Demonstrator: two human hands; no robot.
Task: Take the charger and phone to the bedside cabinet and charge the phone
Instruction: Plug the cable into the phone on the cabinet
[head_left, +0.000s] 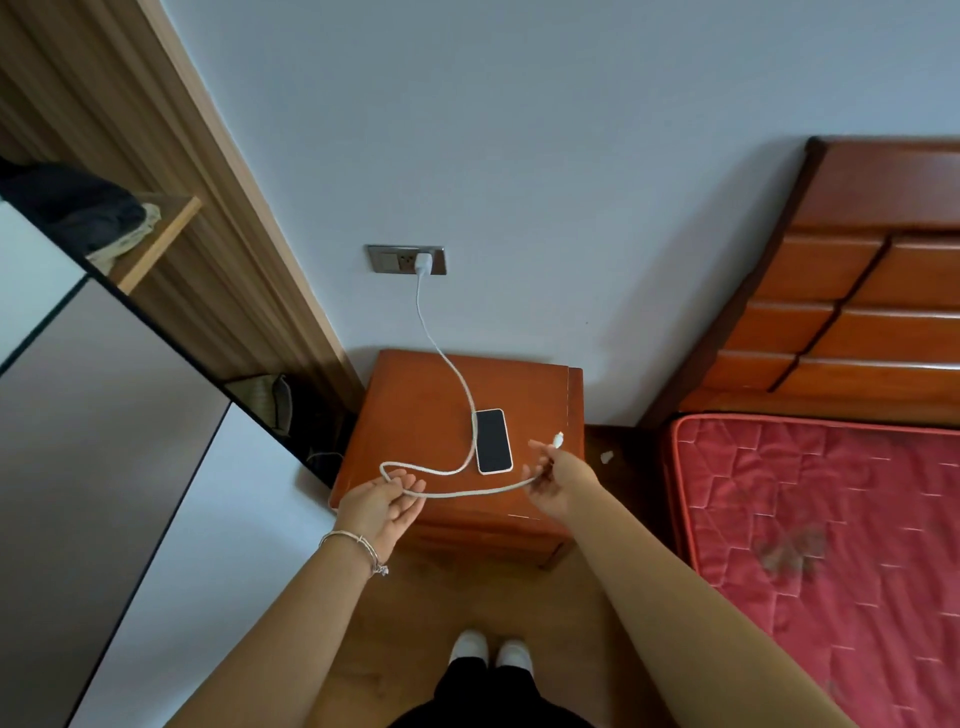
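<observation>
A white charger plug (423, 263) sits in the wall socket (406, 259) above the reddish wooden bedside cabinet (415, 415). Its white cable (451, 371) runs down across the cabinet top and loops toward me. The phone (493, 440) lies face up with a dark screen on the cabinet, nothing plugged into it. My left hand (382, 506) is palm up with fingers apart, and the cable loop rests across it. My right hand (558, 480) pinches the cable near its free end, whose connector (558, 439) sticks up just right of the phone.
A bed with a red quilted mattress (810, 545) and wooden headboard (852, 291) stands to the right. A wardrobe (104, 415) with open shelves fills the left. A small white scrap (607, 457) lies on the floor between cabinet and bed. My white shoes (491, 649) stand on the wood floor.
</observation>
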